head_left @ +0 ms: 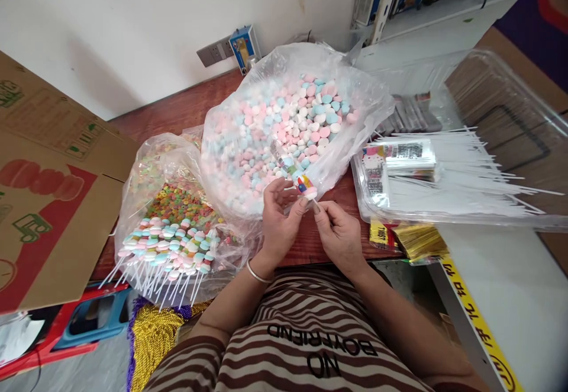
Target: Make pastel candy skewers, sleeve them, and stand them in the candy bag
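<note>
Over the front edge of the large clear bag of pink, white and blue candies, my left hand is closed at the lower end of a candy skewer. A clear wrapper with a colourful print covers the skewer, which slants up and away. My right hand pinches the skewer's white stick between thumb and forefinger, just right of my left thumb. To the left, several candy skewers lie in a row on a second clear bag holding small multicoloured rings.
Right of the bags, a clear plastic tray holds white sticks and stacked printed wrappers. Gold twist ties lie before it. A cardboard box stands at the left; a wall closes the back.
</note>
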`<state>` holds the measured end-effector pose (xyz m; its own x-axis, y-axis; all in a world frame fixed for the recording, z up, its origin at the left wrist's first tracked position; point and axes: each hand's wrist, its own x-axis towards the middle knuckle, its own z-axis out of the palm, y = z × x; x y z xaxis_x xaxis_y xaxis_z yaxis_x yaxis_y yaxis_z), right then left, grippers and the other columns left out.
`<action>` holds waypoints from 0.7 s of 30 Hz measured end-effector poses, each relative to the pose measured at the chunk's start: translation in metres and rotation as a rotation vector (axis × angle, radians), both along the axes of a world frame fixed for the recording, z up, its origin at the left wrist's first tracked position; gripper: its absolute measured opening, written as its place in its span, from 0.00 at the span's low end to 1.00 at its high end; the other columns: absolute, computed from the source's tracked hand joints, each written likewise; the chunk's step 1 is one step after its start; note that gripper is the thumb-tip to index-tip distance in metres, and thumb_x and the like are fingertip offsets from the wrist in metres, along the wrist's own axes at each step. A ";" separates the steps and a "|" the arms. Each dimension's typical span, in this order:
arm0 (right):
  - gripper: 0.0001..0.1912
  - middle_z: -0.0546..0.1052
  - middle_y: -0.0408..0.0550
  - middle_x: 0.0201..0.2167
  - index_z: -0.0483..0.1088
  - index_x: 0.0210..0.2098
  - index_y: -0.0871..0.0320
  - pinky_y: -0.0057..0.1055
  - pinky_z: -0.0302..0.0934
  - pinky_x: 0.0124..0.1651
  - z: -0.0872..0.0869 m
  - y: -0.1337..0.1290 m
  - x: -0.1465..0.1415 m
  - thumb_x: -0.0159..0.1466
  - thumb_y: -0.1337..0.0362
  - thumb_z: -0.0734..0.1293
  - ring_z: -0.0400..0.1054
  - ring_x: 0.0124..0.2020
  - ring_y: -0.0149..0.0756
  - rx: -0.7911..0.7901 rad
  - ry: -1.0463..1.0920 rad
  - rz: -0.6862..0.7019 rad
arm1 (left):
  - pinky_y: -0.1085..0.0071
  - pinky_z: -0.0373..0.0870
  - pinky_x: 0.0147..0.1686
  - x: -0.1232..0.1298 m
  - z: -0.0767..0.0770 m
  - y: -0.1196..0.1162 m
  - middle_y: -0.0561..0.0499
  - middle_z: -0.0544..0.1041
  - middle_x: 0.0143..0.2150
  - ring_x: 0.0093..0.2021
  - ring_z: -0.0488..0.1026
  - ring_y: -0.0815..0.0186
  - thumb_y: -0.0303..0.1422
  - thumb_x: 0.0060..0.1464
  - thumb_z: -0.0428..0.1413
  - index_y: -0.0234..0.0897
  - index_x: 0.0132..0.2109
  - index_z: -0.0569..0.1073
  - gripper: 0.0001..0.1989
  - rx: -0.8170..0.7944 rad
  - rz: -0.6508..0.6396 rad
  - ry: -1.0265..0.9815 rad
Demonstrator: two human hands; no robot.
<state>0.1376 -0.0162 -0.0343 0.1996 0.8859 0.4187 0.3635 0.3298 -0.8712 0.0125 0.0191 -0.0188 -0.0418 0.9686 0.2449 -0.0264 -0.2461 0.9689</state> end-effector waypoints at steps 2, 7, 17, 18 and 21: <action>0.12 0.70 0.38 0.22 0.71 0.33 0.57 0.24 0.56 0.29 0.000 -0.001 -0.002 0.72 0.62 0.63 0.62 0.22 0.27 -0.004 -0.027 -0.024 | 0.64 0.75 0.49 -0.006 -0.002 0.001 0.46 0.76 0.50 0.46 0.76 0.65 0.37 0.59 0.63 0.42 0.53 0.70 0.18 0.209 0.102 0.256; 0.11 0.72 0.38 0.22 0.72 0.34 0.58 0.24 0.56 0.29 0.000 -0.004 -0.007 0.72 0.63 0.63 0.63 0.21 0.26 0.034 -0.068 -0.056 | 0.69 0.76 0.42 -0.014 0.001 0.004 0.47 0.80 0.42 0.42 0.79 0.65 0.31 0.63 0.59 0.38 0.49 0.73 0.09 0.497 0.185 0.656; 0.10 0.73 0.39 0.22 0.72 0.34 0.57 0.24 0.56 0.28 0.004 -0.009 -0.013 0.72 0.64 0.63 0.65 0.21 0.27 0.038 -0.103 -0.057 | 0.72 0.75 0.40 -0.017 0.002 0.011 0.50 0.81 0.37 0.38 0.80 0.67 0.23 0.61 0.57 0.39 0.46 0.73 0.08 0.751 0.262 0.814; 0.10 0.73 0.38 0.22 0.72 0.34 0.57 0.24 0.55 0.27 0.004 -0.009 -0.013 0.72 0.64 0.63 0.64 0.20 0.27 0.034 -0.099 -0.056 | 0.72 0.75 0.40 -0.016 0.002 0.011 0.50 0.81 0.36 0.38 0.80 0.67 0.23 0.61 0.57 0.39 0.45 0.73 0.08 0.750 0.267 0.799; 0.10 0.73 0.38 0.21 0.72 0.34 0.57 0.25 0.55 0.27 0.005 -0.008 -0.014 0.72 0.65 0.63 0.65 0.20 0.27 0.039 -0.098 -0.070 | 0.72 0.76 0.39 -0.015 0.002 0.008 0.50 0.81 0.36 0.38 0.80 0.67 0.22 0.60 0.57 0.39 0.44 0.72 0.08 0.770 0.258 0.755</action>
<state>0.1239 -0.0243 -0.0297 0.2172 0.8538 0.4731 0.4697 0.3334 -0.8175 -0.0026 0.0273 -0.0172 0.1931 0.5305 0.8254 0.6453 -0.7024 0.3004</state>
